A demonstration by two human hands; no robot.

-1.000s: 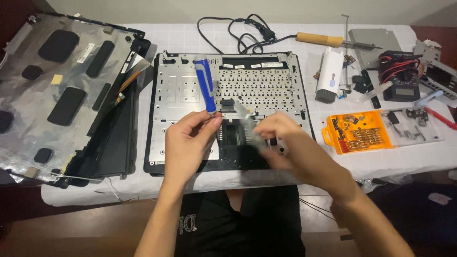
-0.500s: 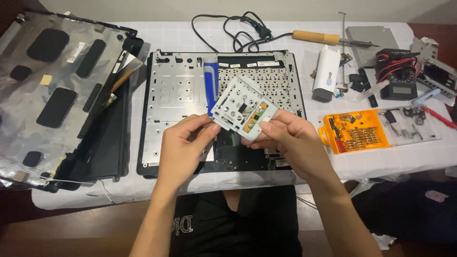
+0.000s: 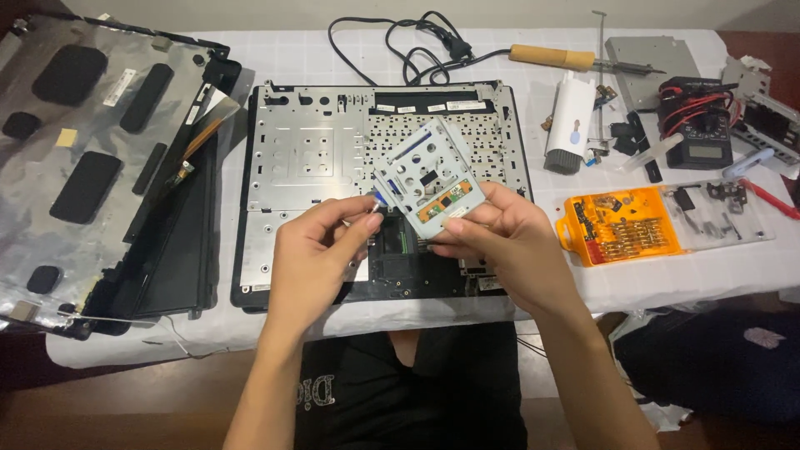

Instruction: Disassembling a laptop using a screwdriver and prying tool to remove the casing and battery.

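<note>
Head camera looked down on a white-covered desk (image 3: 275, 58) where both hands held a small pale metal bracket plate (image 3: 427, 177), tilted, lifted above the opened laptop chassis (image 3: 308, 158). The right hand (image 3: 500, 242) gripped the plate's near edge with thumb on top, beside an orange patch of circuit on it. The left hand (image 3: 321, 250) pinched the plate's left corner, where a bit of blue showed between the fingertips. The chassis lay flat with its perforated keyboard backing facing up. To its left rested the detached screen lid (image 3: 83, 150), foil-lined with black pads. Right of the chassis sat an orange screwdriver bit case (image 3: 621, 229), a white cylindrical bottle (image 3: 571, 121), a multimeter (image 3: 696, 125) with red leads, and a soldering iron (image 3: 554, 57) near a black cable (image 3: 400, 42).
</note>
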